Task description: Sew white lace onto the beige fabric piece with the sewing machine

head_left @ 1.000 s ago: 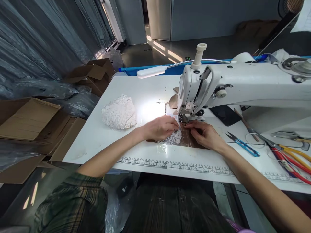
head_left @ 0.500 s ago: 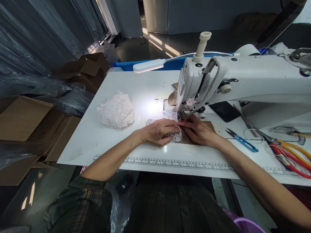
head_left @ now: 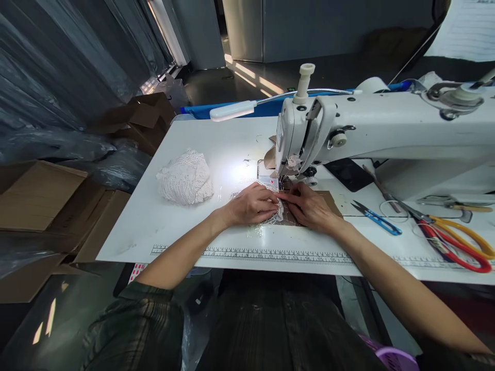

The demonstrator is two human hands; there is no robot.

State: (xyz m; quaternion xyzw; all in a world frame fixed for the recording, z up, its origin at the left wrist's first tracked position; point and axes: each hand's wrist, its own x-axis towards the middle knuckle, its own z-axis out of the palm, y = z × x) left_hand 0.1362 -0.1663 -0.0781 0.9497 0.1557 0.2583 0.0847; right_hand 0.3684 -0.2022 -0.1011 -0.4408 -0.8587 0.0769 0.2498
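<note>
A strip of white lace trim (head_left: pixel 277 212) lies under the needle area of a white sewing machine (head_left: pixel 299 134). My left hand (head_left: pixel 253 204) is curled over the lace, its fingers closed on it just in front of the presser foot. Beside it my right hand (head_left: pixel 308 207) has thumb and forefinger pinched at the lace's edge, touching my left fingertips. Beneath my right hand lies a flat brown piece (head_left: pixel 328 202); its material is unclear. A bundle of white lace (head_left: pixel 185 178) rests on the table to the left.
Blue thread snips (head_left: pixel 377 218) and scissors with red and orange handles (head_left: pixel 456 239) lie at the right, near a dark flat phone-like object (head_left: pixel 350 174). A ruler strip (head_left: pixel 255 255) runs along the table's front edge. Cardboard boxes (head_left: pixel 42 196) stand left of the table.
The camera view has turned slightly, so the machine and tools appear further left. Both hands stay at the lace by the presser foot, with only slight finger movement.
</note>
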